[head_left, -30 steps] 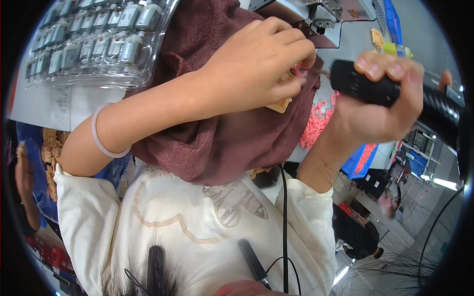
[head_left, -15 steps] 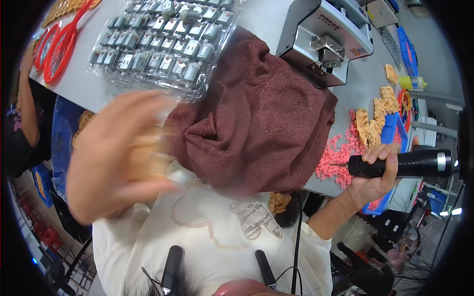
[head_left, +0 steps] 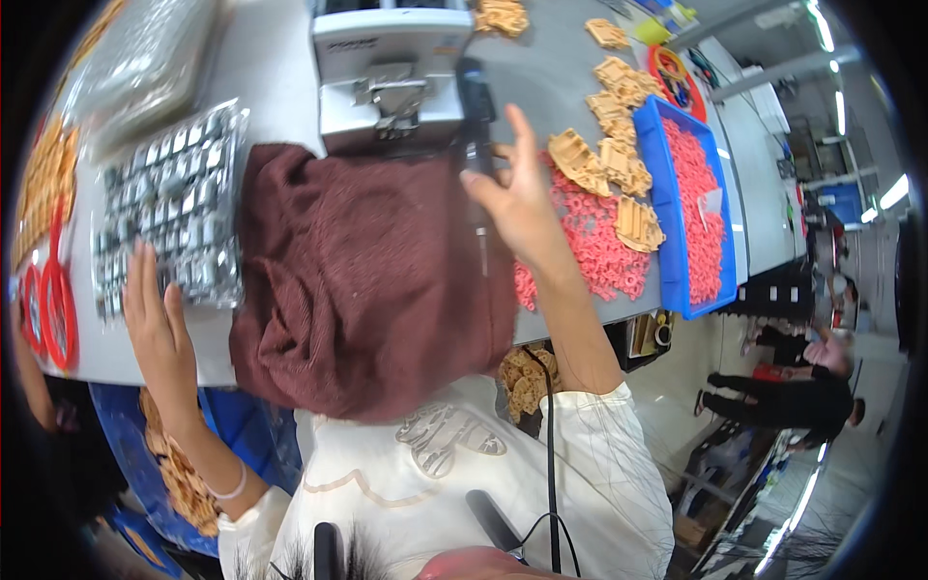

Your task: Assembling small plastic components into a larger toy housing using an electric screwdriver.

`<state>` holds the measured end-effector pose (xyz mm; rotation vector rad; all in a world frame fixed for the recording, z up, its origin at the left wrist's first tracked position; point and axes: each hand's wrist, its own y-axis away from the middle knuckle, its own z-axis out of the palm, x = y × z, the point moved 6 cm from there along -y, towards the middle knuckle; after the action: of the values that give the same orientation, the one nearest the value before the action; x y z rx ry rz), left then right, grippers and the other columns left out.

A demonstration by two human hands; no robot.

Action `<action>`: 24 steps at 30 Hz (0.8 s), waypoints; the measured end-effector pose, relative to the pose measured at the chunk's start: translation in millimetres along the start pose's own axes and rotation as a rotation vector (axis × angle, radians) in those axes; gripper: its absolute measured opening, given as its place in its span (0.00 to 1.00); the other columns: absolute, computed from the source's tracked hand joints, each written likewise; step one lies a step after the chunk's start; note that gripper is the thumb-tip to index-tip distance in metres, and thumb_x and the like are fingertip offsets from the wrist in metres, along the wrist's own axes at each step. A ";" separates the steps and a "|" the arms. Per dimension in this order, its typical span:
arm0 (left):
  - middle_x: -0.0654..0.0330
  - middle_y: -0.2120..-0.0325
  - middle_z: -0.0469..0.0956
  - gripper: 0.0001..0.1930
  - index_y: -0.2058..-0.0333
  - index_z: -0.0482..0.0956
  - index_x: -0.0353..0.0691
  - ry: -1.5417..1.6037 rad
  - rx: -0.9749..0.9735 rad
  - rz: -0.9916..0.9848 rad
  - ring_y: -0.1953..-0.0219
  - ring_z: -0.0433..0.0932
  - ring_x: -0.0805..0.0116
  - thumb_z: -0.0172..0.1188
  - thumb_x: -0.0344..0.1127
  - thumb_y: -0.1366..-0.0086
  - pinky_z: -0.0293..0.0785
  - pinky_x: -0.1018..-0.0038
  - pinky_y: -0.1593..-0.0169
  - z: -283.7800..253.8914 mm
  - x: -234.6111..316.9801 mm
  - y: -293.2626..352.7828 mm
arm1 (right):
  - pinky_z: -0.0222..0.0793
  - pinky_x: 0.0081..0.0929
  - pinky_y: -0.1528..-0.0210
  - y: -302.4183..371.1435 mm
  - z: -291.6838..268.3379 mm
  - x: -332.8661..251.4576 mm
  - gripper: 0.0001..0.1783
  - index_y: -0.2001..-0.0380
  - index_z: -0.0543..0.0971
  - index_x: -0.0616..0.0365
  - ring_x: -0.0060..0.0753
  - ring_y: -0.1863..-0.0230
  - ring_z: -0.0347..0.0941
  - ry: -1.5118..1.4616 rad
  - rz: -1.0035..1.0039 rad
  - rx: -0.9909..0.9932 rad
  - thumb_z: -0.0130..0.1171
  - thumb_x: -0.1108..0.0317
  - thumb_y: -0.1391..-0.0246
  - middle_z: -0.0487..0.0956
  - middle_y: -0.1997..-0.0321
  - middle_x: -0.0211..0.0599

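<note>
My left hand is open over the near left edge of a clear plastic tray filled with several rows of small silver motors. Its fingers are stretched out, with nothing seen in them. Beside the silver machine, a black electric screwdriver points its thin bit toward me. My right hand is at the screwdriver's right side with fingers spread, the thumb tip close to or touching its body. A dark red towel lies crumpled between my hands.
A silver benchtop machine stands behind the towel. To the right are loose pink rings, tan moulded plastic parts and a blue bin of pink pieces. Red-handled scissors lie far left; a black cable hangs before me.
My right hand has brought the screwdriver from the right to beside the machine and its fingers have opened. My left hand, earlier blurred around a tan part, is now at the tray. The view has shifted.
</note>
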<state>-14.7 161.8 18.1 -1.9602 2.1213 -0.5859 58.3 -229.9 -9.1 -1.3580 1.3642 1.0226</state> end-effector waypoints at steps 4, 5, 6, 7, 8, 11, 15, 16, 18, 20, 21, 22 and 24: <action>0.52 0.39 0.68 0.19 0.40 0.70 0.37 0.083 -0.020 -0.110 0.34 0.63 0.55 0.42 0.35 0.24 0.58 0.63 0.34 -1.9 -3.0 13.9 | 0.70 0.32 0.47 -6.7 -15.7 -9.9 0.38 0.33 0.60 0.58 0.32 0.49 0.71 0.065 0.039 -0.092 0.62 0.71 0.46 0.72 0.45 0.44; 0.52 0.40 0.69 0.18 0.41 0.70 0.37 0.116 -0.027 -0.161 0.35 0.64 0.55 0.42 0.32 0.25 0.60 0.63 0.35 -6.3 -5.1 17.0 | 0.71 0.29 0.47 -16.4 -23.5 -18.8 0.32 0.37 0.66 0.59 0.29 0.49 0.72 0.160 0.060 -0.212 0.62 0.72 0.45 0.74 0.45 0.41; 0.53 0.40 0.69 0.18 0.41 0.70 0.37 0.148 -0.033 -0.215 0.36 0.66 0.55 0.42 0.29 0.25 0.62 0.64 0.36 -11.4 -7.7 19.9 | 0.73 0.26 0.48 -27.0 -32.0 -22.7 0.27 0.40 0.71 0.60 0.26 0.50 0.74 0.255 0.081 -0.336 0.61 0.73 0.45 0.75 0.45 0.38; 0.54 0.41 0.70 0.17 0.43 0.72 0.37 0.139 -0.035 -0.203 0.38 0.68 0.56 0.44 0.26 0.27 0.66 0.65 0.39 -19.0 -5.1 18.7 | 0.72 0.26 0.47 -45.6 -52.8 -29.7 0.19 0.48 0.78 0.61 0.24 0.51 0.74 0.270 -0.001 -0.266 0.61 0.71 0.44 0.80 0.52 0.34; 0.54 0.41 0.70 0.17 0.43 0.72 0.37 0.135 -0.035 -0.210 0.38 0.68 0.56 0.44 0.26 0.27 0.66 0.65 0.39 -23.4 -7.8 21.3 | 0.71 0.26 0.47 -72.2 -79.7 -32.1 0.19 0.48 0.78 0.60 0.24 0.51 0.74 0.321 -0.017 -0.190 0.60 0.70 0.44 0.80 0.52 0.33; 0.54 0.41 0.70 0.16 0.45 0.74 0.37 0.181 -0.043 -0.197 0.40 0.70 0.57 0.44 0.26 0.27 0.68 0.64 0.41 -25.1 -16.4 20.0 | 0.71 0.29 0.48 -162.1 -190.6 -19.9 0.23 0.49 0.78 0.62 0.36 0.50 0.77 0.863 0.042 0.241 0.60 0.59 0.44 0.82 0.53 0.44; 0.54 0.47 0.73 0.17 0.47 0.76 0.37 0.157 0.019 -0.132 0.44 0.73 0.58 0.50 0.19 0.32 0.72 0.64 0.44 -24.2 -21.3 10.0 | 0.70 0.43 0.45 -224.9 -291.4 57.9 0.34 0.47 0.76 0.61 0.51 0.46 0.76 1.414 0.281 0.352 0.59 0.45 0.49 0.78 0.47 0.53; 0.54 0.49 0.74 0.18 0.48 0.77 0.38 0.130 0.055 -0.090 0.45 0.74 0.58 0.52 0.17 0.35 0.73 0.65 0.46 -23.7 -23.5 9.5 | 0.69 0.47 0.45 -233.3 -296.4 78.6 0.37 0.45 0.75 0.58 0.53 0.46 0.75 1.416 0.398 0.271 0.59 0.43 0.51 0.77 0.44 0.51; 0.54 0.51 0.74 0.20 0.48 0.77 0.38 0.111 0.106 -0.113 0.46 0.74 0.59 0.54 0.15 0.37 0.74 0.66 0.47 -23.7 -35.5 21.0 | 0.69 0.43 0.45 -226.4 -241.4 55.6 0.37 0.51 0.75 0.68 0.54 0.47 0.76 1.373 0.315 0.233 0.63 0.43 0.50 0.78 0.48 0.57; 0.55 0.52 0.74 0.22 0.48 0.78 0.39 0.116 0.150 -0.111 0.47 0.74 0.59 0.55 0.13 0.39 0.76 0.68 0.49 -31.5 -34.6 26.4 | 0.70 0.43 0.47 -209.9 -210.5 32.2 0.33 0.50 0.75 0.58 0.51 0.47 0.75 1.208 0.017 0.231 0.69 0.50 0.56 0.79 0.48 0.46; 0.55 0.52 0.73 0.21 0.48 0.78 0.39 0.077 0.152 -0.093 0.47 0.74 0.60 0.55 0.13 0.39 0.77 0.68 0.49 -32.6 -31.2 22.8 | 0.70 0.43 0.47 -200.7 -199.5 25.0 0.33 0.50 0.75 0.58 0.51 0.47 0.75 1.205 0.023 0.228 0.69 0.50 0.56 0.79 0.48 0.46; 0.55 0.53 0.73 0.21 0.49 0.78 0.39 0.045 0.161 -0.075 0.47 0.74 0.61 0.55 0.13 0.38 0.78 0.69 0.50 -32.0 -29.2 21.4 | 0.71 0.42 0.49 -190.7 -185.3 8.3 0.31 0.52 0.75 0.57 0.50 0.49 0.76 1.156 -0.050 0.207 0.71 0.53 0.58 0.79 0.51 0.46; 0.55 0.52 0.74 0.20 0.49 0.79 0.39 0.103 0.143 -0.092 0.48 0.75 0.61 0.54 0.13 0.38 0.78 0.70 0.50 -27.7 -27.8 8.1 | 0.72 0.42 0.51 -186.7 -170.4 -3.3 0.29 0.54 0.75 0.57 0.48 0.51 0.77 1.108 -0.093 0.158 0.73 0.57 0.59 0.80 0.54 0.46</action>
<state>-30.3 193.9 36.4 -1.9966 1.9922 -0.8476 235.2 -403.1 41.9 -1.9304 2.0562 0.0001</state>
